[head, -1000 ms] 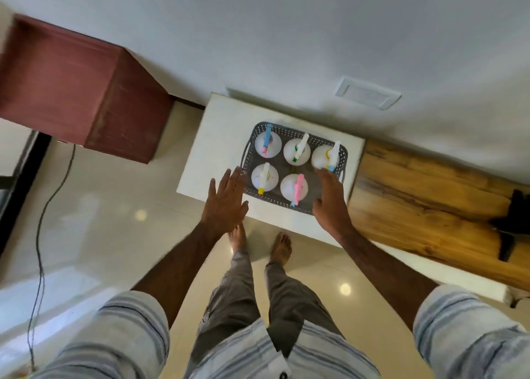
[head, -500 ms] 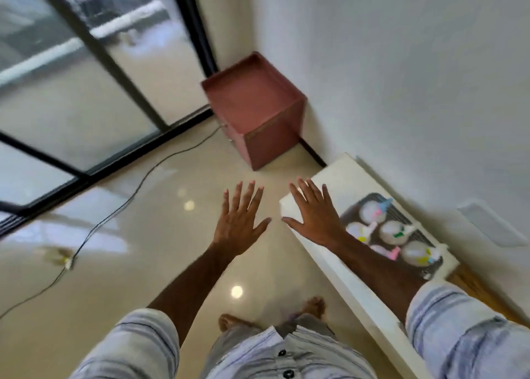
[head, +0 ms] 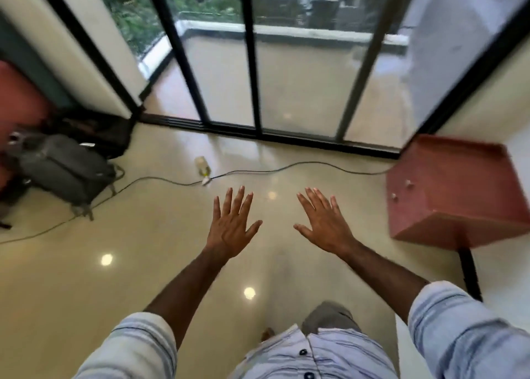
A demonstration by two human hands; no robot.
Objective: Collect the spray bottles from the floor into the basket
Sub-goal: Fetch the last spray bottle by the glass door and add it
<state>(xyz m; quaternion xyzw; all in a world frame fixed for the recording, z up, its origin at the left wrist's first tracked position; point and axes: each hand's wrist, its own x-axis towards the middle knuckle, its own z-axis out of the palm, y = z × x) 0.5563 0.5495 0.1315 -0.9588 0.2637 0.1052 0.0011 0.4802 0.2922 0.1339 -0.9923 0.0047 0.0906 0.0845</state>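
One clear spray bottle (head: pixel 203 168) with a pale head lies on its side on the glossy floor, close to a thin cable, some way ahead of my hands. My left hand (head: pixel 231 226) is held out flat with fingers spread and holds nothing. My right hand (head: pixel 323 223) is likewise spread and holds nothing. Both hover above the floor, short of the bottle. The basket and the other bottles are out of view.
A dark backpack (head: pixel 61 169) sits on the floor at the left. A red-brown cabinet (head: pixel 456 192) stands at the right. Black-framed sliding glass doors (head: pixel 255 63) close off the far side. A cable (head: pixel 301 167) runs across the floor.
My view has swung left, away from the white table and the basket of bottles, toward the glass doors. Both hands left the basket and stay spread; the bottle on the floor came into sight.
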